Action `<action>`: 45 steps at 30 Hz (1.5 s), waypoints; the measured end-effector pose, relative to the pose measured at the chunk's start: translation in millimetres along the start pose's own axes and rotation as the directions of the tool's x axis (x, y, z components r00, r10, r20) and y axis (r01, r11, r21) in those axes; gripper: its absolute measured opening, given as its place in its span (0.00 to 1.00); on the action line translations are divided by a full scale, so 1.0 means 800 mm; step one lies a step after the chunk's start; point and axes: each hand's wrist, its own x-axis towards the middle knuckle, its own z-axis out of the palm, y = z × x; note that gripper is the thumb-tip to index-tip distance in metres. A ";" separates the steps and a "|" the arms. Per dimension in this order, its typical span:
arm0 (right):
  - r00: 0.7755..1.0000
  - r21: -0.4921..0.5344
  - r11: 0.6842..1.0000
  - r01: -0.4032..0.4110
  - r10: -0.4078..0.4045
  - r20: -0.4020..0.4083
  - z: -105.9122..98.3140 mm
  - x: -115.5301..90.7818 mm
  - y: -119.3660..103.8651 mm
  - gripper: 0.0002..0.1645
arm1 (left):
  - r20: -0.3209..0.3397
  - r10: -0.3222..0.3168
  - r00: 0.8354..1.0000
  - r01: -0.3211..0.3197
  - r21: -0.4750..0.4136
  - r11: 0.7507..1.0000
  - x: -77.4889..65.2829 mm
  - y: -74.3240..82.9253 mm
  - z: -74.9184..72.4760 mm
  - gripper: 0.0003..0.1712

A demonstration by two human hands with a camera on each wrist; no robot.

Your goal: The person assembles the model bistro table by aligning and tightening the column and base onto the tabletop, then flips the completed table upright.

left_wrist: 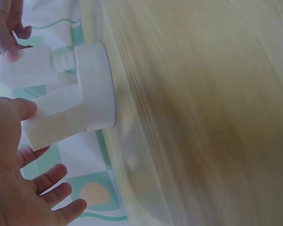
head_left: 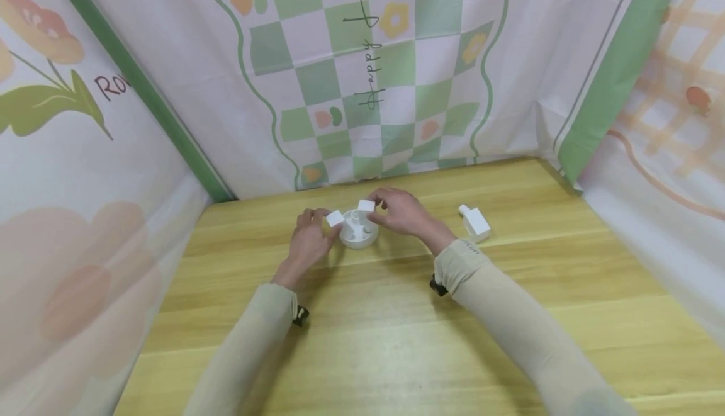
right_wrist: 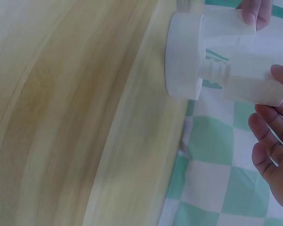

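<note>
A round, shallow white dish [head_left: 359, 238] with raised rings or holes inside stands on the table. At its left my left hand [head_left: 309, 240] pinches a small white square-bodied bottle [left_wrist: 56, 117], tilted, its lower end hidden by the dish rim. From the right, my right hand [head_left: 401, 211] holds a similar white bottle [right_wrist: 257, 80] between thumb and fingers. This one is upside down, its ridged threaded neck [right_wrist: 214, 71] at the dish; whether it touches the bottom is hidden.
Another white bottle [head_left: 477, 224] with a narrow neck lies on the wooden table [head_left: 362, 334], right of my right hand. A patterned cloth [head_left: 345, 76] hangs behind the far edge, and more cloth walls rise at both sides.
</note>
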 end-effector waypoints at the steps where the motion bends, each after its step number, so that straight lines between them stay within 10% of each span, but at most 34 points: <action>1: 1.000 -0.004 1.000 0.003 -0.003 0.002 0.001 0.000 0.000 0.25 | 0.000 0.001 1.000 -0.001 0.000 1.000 0.000 0.000 0.000 0.32; 24: 0.988 -0.222 0.964 0.150 -0.139 0.064 0.012 0.005 -0.006 0.33 | 0.014 0.005 1.000 -0.005 0.003 1.000 -0.001 -0.007 0.005 0.32; 45: 0.999 -0.229 0.973 0.041 -0.044 -0.008 0.018 0.023 -0.014 0.33 | 0.005 0.027 1.000 -0.027 -0.006 1.000 0.003 -0.008 -0.003 0.33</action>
